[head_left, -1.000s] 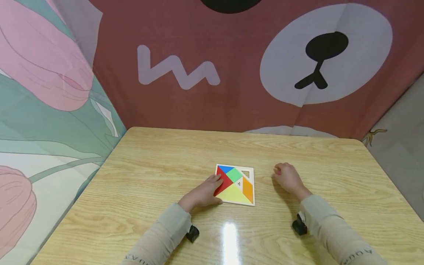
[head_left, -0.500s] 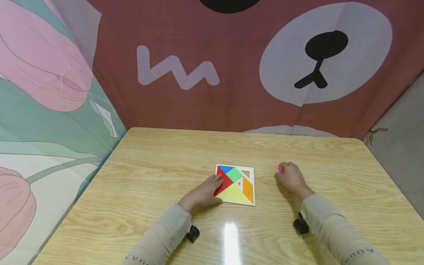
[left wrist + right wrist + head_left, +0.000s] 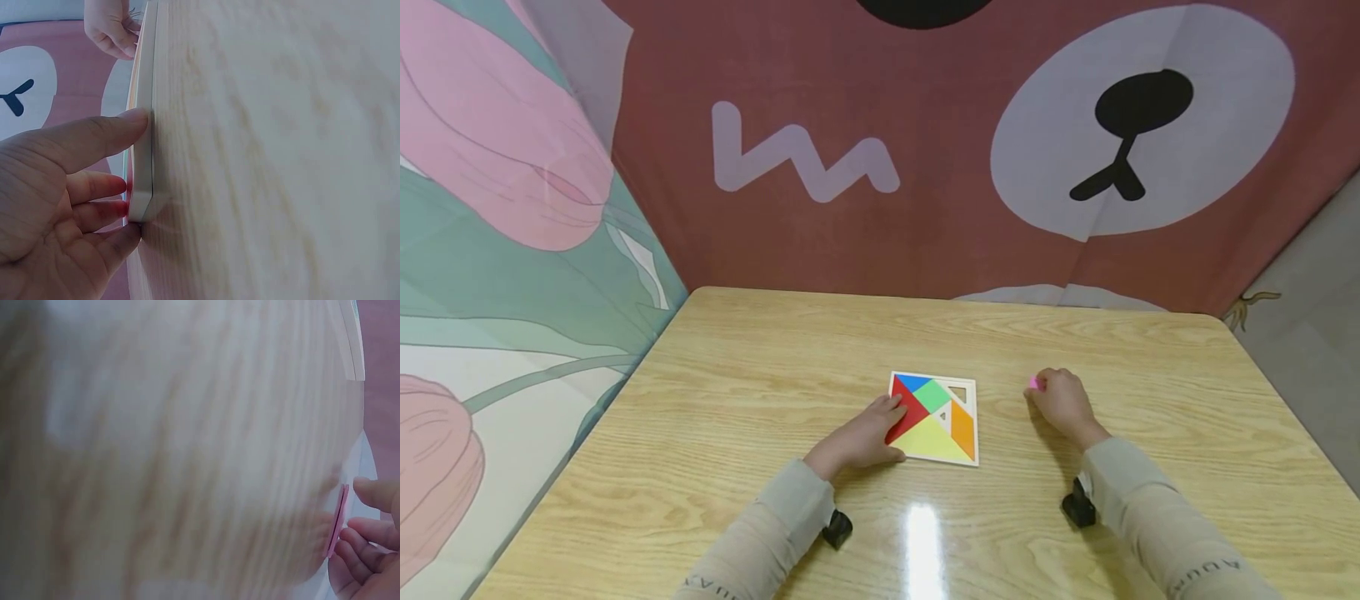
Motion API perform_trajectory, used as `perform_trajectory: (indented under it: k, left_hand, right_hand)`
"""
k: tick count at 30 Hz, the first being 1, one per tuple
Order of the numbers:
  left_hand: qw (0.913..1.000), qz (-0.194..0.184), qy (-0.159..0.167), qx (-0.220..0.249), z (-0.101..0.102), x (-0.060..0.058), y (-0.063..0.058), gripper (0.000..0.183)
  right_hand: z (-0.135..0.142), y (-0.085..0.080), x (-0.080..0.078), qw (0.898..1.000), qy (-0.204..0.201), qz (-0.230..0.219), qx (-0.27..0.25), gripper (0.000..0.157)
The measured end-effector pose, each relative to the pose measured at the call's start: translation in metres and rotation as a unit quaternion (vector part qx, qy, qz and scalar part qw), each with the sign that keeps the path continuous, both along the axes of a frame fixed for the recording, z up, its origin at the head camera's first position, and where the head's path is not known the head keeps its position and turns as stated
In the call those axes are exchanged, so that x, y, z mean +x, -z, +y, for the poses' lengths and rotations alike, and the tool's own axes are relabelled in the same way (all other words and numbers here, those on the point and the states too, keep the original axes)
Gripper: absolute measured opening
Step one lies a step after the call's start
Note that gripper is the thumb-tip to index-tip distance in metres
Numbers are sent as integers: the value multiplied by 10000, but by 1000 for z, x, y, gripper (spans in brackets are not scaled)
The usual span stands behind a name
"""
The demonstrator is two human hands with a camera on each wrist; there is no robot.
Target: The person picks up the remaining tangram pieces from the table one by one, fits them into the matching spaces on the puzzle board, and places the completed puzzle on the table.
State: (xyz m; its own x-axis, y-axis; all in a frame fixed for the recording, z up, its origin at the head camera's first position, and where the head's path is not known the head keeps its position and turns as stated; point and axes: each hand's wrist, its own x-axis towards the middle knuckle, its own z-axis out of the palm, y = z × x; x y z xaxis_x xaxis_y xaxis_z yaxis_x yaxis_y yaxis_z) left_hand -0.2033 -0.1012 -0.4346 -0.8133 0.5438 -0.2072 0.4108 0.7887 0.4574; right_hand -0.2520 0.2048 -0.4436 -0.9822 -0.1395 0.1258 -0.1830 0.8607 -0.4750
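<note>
A square tangram tray (image 3: 975, 425) with a white frame lies flat on the table. My left hand (image 3: 865, 429) straddles its left corner, with fingers over the red triangle (image 3: 910, 414) and the thumb along the near edge. From the left wrist view, the thumb and fingers touch the rim. To the tray's right, my right hand (image 3: 1062, 403) bends its fingers over a small pink tangram piece (image 3: 1034, 383). That piece shows edge-on in the right wrist view, close over the tabletop, with the thumb tip by one end and the fingertips at the other.
Blue (image 3: 913, 382), green (image 3: 931, 396), yellow (image 3: 931, 442) and orange (image 3: 962, 430) pieces sit in the tray. Two triangular openings show bare wood. A patterned cloth (image 3: 850, 242) hangs behind the wooden table (image 3: 715, 400), and a floral one (image 3: 512, 350) at left.
My right hand shifts slightly right, with the pink piece, which now shows more past the fingertips. The left hand and the tray stay put.
</note>
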Motion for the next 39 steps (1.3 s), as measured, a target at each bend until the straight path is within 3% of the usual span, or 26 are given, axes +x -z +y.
perform_trajectory:
  k: [15, 26, 39]
  left_hand:
    - [10000, 8, -7, -21, 1, 0, -2, 69]
    - [10000, -2, -15, -44, 1, 0, -2, 68]
    - [9999, 106, 45, -68, 1, -1, 1, 69]
  right_hand:
    - [-4, -6, -5, 9979, 199, -511, 332, 29]
    - [-1, -8, -6, 9935, 329, -1059, 261, 28]
    - [8, -9, -7, 9935, 345, -1082, 5, 27]
